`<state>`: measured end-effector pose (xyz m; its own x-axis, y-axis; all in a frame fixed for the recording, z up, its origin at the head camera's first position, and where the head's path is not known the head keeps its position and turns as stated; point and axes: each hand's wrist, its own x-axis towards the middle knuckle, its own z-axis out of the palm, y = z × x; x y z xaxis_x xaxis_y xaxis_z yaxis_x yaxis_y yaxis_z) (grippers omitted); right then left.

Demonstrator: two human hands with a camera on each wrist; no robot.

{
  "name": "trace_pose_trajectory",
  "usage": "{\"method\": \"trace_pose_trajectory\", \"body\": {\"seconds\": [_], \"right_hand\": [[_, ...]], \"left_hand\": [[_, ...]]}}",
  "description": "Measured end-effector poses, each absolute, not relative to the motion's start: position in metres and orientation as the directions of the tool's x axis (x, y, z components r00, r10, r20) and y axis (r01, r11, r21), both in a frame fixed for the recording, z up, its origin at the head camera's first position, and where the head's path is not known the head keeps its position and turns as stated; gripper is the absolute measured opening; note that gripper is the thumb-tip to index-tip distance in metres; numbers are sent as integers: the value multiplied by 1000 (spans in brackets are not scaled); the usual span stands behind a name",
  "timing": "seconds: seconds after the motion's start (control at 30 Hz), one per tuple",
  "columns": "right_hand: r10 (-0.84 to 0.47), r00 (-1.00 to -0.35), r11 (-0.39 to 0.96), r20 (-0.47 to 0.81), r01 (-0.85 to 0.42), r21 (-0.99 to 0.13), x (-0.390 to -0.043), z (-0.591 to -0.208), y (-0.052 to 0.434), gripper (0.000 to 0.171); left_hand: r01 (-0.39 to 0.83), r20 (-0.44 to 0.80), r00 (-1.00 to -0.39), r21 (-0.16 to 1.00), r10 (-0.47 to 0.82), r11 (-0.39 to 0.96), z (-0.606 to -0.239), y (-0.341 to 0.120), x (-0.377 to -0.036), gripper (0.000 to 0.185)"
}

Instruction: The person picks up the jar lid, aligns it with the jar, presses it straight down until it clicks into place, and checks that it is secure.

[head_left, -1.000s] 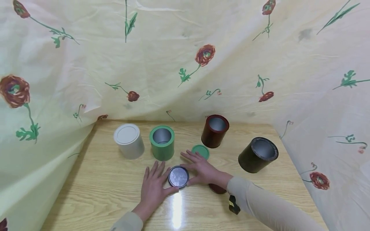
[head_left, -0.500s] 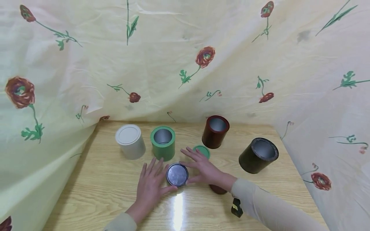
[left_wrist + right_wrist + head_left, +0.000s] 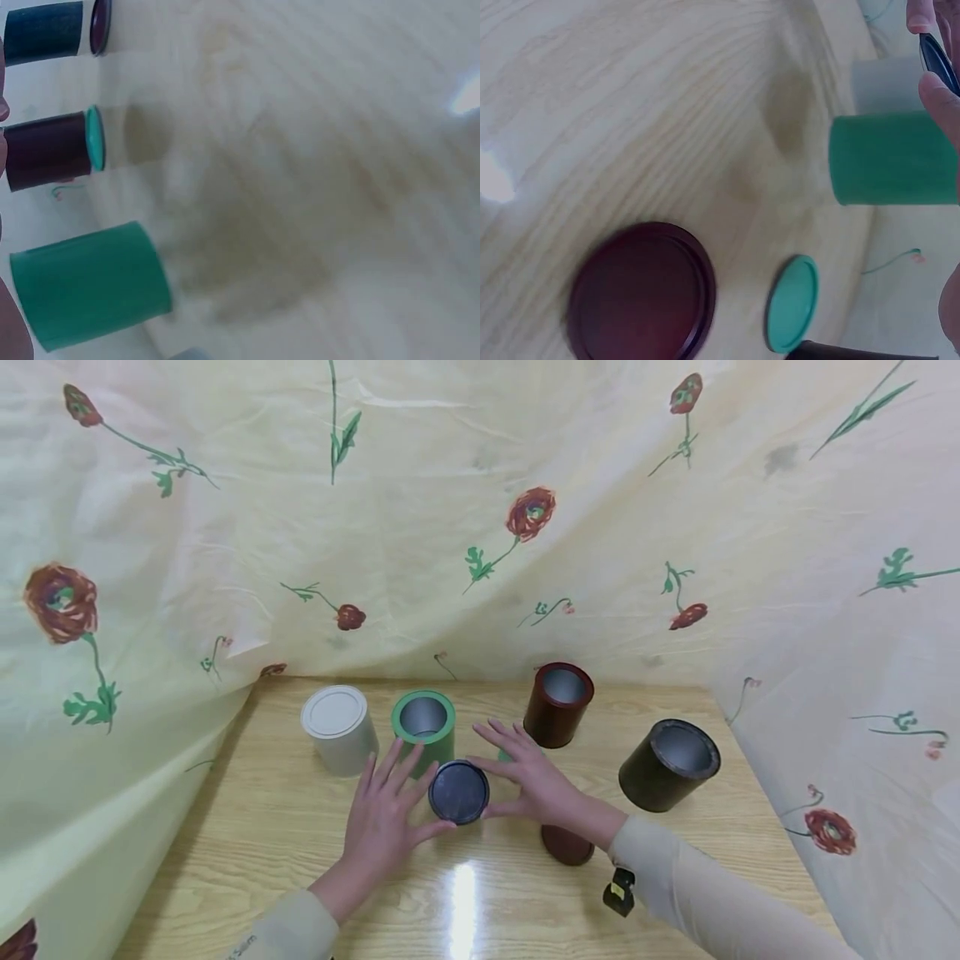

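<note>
We see the round dark metal lid [image 3: 458,792] pinched between 2 hands above the wooden tabletop [image 3: 247,827], just in front of the open green cylindrical tin [image 3: 423,732]. The left hand [image 3: 384,821] presses its thumb and spread fingers on the lid's left edge; the right hand [image 3: 534,781] grips the right edge. A dark red round lid [image 3: 639,291] and a green round lid [image 3: 792,302] lie nearby.

Green can [image 3: 423,727] stands just ahead — open tabletop [image 3: 247,827] lies left and near.
</note>
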<state>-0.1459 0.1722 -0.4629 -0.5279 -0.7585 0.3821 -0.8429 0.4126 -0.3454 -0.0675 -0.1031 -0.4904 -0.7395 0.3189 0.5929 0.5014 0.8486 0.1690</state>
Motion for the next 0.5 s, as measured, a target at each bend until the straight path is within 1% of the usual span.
{"method": "trace_pose_trajectory", "body": {"seconds": [0.27,0.5], "right_hand": [[-707,-524,424,475,-852,-308,-156,-445,181,82],[-678,-522,432,517,-853,-294,-164,-434,193,85]], "left_hand": [[539,625,-693,119,360,834,-460,-97,-90,87],[561,602,-690,93,402,823,-440,-89,-107,85]]}}
